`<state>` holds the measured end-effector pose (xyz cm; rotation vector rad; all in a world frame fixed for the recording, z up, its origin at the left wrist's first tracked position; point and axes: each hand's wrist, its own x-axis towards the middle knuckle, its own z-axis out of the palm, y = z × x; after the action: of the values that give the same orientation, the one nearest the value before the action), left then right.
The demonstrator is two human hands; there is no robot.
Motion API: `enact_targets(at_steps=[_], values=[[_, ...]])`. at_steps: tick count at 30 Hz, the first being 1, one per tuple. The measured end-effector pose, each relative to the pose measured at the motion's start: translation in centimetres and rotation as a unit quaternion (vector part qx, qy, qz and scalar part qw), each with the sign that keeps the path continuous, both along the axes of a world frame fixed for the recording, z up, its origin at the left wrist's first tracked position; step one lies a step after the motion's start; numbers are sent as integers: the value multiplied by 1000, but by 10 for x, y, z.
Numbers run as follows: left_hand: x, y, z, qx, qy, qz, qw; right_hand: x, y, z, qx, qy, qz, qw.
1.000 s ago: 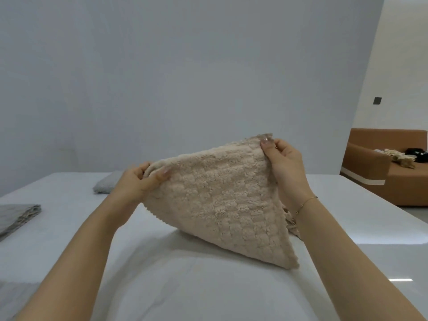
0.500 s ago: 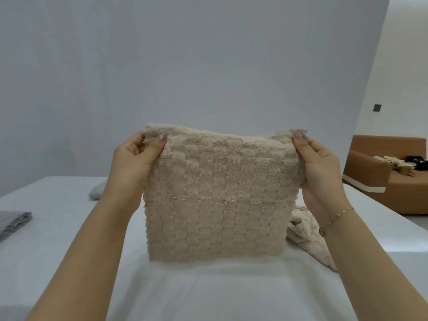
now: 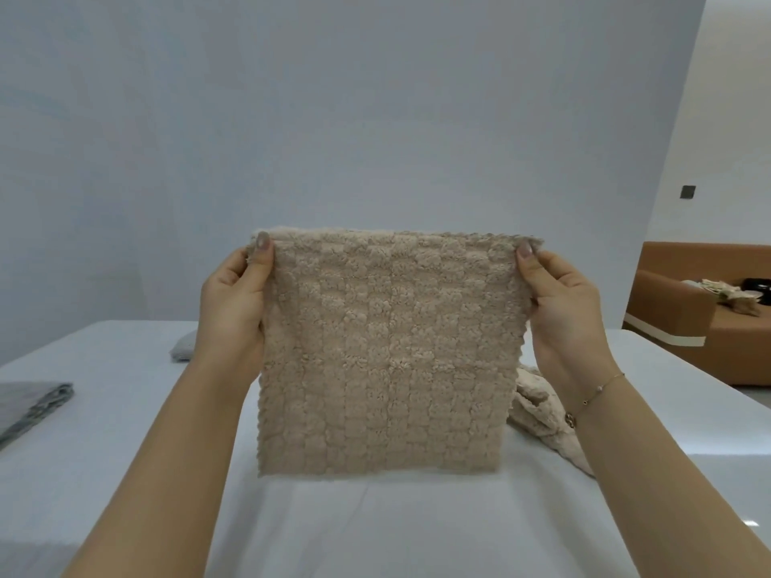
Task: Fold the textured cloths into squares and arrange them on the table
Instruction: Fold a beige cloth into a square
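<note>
Cloth (image 3: 386,352) hangs between left hand (image 3: 233,302) and right hand (image 3: 563,302), each grip pinching a top corner.

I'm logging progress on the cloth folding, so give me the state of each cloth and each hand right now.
beige cloth: held up by its top corners, hanging flat, bottom edge at the table.
left hand: pinching the cloth's top left corner.
right hand: pinching the top right corner.
second beige cloth: crumpled on the table, unfolded.
grey cloth: lying folded at the left edge.
far grey cloth: mostly hidden, state unclear.
</note>
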<state>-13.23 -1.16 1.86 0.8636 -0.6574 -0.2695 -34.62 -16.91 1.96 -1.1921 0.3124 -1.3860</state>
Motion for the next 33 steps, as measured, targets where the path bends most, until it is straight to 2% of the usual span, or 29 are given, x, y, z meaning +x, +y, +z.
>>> enact_targets(at_steps=[5, 13, 17, 20, 26, 33], values=[[-5, -7, 3, -21, 63, -8, 998, 13, -4, -1, 6, -6, -2, 1000], [-24, 29, 13, -26, 22, 12, 999, -7, 32, -2, -2, -29, 29, 999], [-51, 60, -14, 5, 47, -4, 999, -26, 57, -19, 26, 33, 46, 998], [-66, 98, -46, 60, 27, 23, 998, -54, 79, -40, 23, 118, 34, 992], [-93, 161, -107, 159, 28, 1, 987, -107, 113, -96, -2, 292, 88, 952], [-109, 200, -147, 239, 2, 2, 971, -141, 130, -120, 18, 356, 168, 919]])
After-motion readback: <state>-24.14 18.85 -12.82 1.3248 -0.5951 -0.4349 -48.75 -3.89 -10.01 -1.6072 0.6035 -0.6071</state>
